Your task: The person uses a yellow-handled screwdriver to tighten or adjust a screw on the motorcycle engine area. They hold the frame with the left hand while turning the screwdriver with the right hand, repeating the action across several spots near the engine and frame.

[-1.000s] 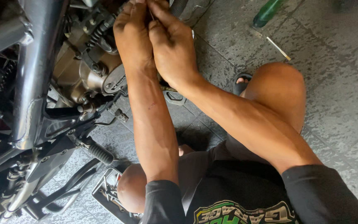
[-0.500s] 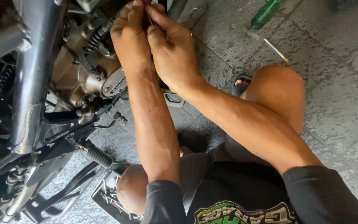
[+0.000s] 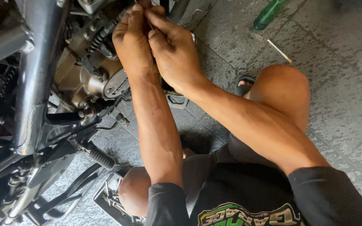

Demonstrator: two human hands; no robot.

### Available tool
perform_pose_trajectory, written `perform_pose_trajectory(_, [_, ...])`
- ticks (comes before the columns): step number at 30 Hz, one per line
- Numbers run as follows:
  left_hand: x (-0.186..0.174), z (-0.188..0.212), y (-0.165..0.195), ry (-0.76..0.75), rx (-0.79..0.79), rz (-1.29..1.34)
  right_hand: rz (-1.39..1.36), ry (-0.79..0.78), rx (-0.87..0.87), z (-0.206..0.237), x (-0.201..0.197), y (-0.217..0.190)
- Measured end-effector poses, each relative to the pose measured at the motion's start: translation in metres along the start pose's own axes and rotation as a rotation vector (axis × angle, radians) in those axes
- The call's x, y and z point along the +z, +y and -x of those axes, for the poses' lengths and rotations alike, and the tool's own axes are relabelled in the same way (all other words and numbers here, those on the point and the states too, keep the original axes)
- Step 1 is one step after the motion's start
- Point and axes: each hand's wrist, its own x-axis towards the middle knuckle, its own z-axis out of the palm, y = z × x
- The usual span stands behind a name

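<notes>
Two hands, the left hand [image 3: 133, 39] and right hand [image 3: 173, 52], press side by side against one motorcycle engine [image 3: 91, 71], arms outstretched from a crouch. Their fingers [image 3: 137, 14] pinch narrow around a thin part that is mostly hidden. One green bottle [image 3: 269, 14] and one small stick [image 3: 279, 50] lie on the tiled floor [image 3: 340, 104].

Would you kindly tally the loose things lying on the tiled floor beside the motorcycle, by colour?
Green: 1, the screwdriver handle
Pale: 1, the thin stick
Total: 2
Both lie apart from the left hand and right hand, which are at the engine.
</notes>
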Motion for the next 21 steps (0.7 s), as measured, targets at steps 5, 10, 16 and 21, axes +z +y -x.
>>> perform_pose_trajectory(5, [-0.002,0.002,-0.001,-0.002,0.017,0.021,0.161,-0.081,-0.083,0.004,-0.01,0.005])
perform_pose_trajectory(10, [-0.004,0.0,-0.003,-0.015,0.056,0.077,0.253,-0.143,-0.118,0.001,-0.018,0.002])
perform_pose_trajectory(16, [-0.001,-0.008,-0.001,0.018,0.048,-0.223,0.073,-0.007,0.076,-0.004,-0.002,0.011])
perform_pose_trajectory(21, [0.0,-0.008,0.001,0.021,0.094,-0.104,0.24,-0.051,-0.183,-0.003,0.003,0.009])
